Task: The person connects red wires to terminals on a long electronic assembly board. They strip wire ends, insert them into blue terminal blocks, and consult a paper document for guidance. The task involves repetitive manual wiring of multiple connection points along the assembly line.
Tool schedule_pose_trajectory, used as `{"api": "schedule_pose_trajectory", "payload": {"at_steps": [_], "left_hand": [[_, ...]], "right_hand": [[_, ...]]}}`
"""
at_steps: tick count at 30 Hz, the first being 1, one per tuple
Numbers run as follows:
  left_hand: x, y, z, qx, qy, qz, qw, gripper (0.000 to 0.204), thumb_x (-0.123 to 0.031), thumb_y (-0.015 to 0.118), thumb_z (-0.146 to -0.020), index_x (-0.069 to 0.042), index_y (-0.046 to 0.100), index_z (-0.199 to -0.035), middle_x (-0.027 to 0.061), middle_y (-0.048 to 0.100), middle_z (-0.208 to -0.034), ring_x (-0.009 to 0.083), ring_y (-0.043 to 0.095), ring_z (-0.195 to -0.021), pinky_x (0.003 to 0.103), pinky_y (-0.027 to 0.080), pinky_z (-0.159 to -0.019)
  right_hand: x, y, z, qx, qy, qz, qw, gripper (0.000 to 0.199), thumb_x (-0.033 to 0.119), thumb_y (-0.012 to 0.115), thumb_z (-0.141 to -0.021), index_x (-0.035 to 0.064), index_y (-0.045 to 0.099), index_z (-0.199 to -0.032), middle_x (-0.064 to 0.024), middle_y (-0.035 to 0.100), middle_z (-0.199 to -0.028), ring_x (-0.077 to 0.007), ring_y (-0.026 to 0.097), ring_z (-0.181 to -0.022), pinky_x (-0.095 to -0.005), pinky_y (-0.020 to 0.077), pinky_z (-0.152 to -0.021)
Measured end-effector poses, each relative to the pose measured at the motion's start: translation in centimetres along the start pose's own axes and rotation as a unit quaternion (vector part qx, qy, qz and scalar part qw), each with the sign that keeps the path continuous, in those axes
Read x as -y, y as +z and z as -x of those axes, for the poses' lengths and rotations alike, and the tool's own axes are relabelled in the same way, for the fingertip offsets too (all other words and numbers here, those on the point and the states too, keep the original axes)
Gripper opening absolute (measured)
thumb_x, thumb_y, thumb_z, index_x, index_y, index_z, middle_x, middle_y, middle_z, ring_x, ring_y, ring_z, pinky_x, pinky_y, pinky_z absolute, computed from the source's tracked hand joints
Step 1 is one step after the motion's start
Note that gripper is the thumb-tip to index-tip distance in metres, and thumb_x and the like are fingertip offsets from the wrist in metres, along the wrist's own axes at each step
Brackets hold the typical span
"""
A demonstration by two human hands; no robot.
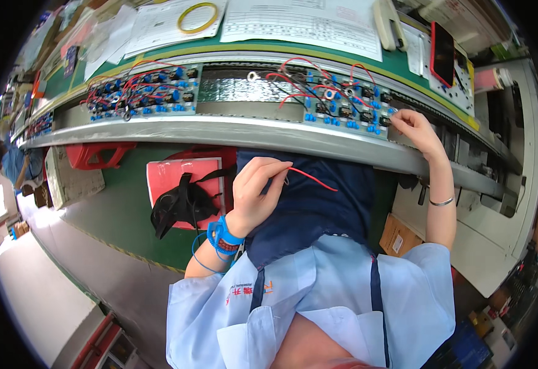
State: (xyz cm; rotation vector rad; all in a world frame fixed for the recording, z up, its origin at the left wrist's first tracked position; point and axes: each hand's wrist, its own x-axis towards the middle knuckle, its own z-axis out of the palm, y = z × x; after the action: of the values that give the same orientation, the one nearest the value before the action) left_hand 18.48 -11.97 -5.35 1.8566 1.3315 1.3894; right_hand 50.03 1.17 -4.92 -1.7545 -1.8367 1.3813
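Note:
A thin red wire (315, 179) sticks out to the right from between the thumb and fingers of my left hand (258, 184), which is closed on it in front of my lap. My right hand (418, 130) is at the right end of the near circuit board (349, 114), fingertips pinched together at its edge. Whatever lies between those fingertips is too small to make out. Blue and black parts stand on this board, with red and black wires and ring terminals (328, 95) lying over it. A blue coiled wrist strap (223, 237) circles my left wrist.
Both boards sit on a metal rail track (238, 130); the second wired circuit board (143, 92) is to the left. Beyond lie paper sheets (306, 24), a yellow tape ring (197, 17) and a red-edged phone (442, 54). A red stool (100, 155) and black bag (186, 206) are below.

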Motion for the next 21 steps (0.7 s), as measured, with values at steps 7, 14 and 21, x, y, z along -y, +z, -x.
{"api": "schedule_pose_trajectory", "payload": {"at_steps": [7,14,21], "left_hand": [[-0.3,1.8,-0.3,0.059,0.028,0.016,0.998,0.022,0.011,0.061,-0.068,0.001,0.060,-0.087,0.0108,0.058,-0.076,0.0216,0.057,-0.065,0.027,0.045,-0.056],[-0.6,3.4,0.4,0.081,0.039,0.016,0.996,0.022,0.011,0.062,-0.067,0.001,0.059,-0.087,0.0112,0.058,-0.075,0.0224,0.057,-0.065,0.028,0.045,-0.056],[-0.7,4.1,0.8,0.071,0.036,0.006,0.997,0.022,0.012,0.062,-0.067,0.001,0.059,-0.087,0.0112,0.058,-0.075,0.0216,0.056,-0.064,0.028,0.045,-0.055]], "right_hand": [[2.2,1.1,4.9,-0.131,-0.188,0.095,0.969,0.006,0.006,0.062,-0.075,0.0029,0.059,-0.080,-0.0037,0.050,-0.072,-0.0121,0.049,-0.060,-0.0245,0.0396,-0.055],[0.9,1.9,3.4,-0.123,-0.365,0.289,0.876,0.010,0.008,0.063,-0.072,0.0053,0.061,-0.082,-0.0054,0.049,-0.068,-0.0197,0.052,-0.061,-0.0307,0.0412,-0.051],[1.8,1.4,2.5,-0.072,-0.393,0.396,0.827,0.006,0.009,0.061,-0.071,0.0072,0.058,-0.076,-0.0043,0.048,-0.065,-0.0198,0.054,-0.061,-0.0323,0.0433,-0.051]]}}
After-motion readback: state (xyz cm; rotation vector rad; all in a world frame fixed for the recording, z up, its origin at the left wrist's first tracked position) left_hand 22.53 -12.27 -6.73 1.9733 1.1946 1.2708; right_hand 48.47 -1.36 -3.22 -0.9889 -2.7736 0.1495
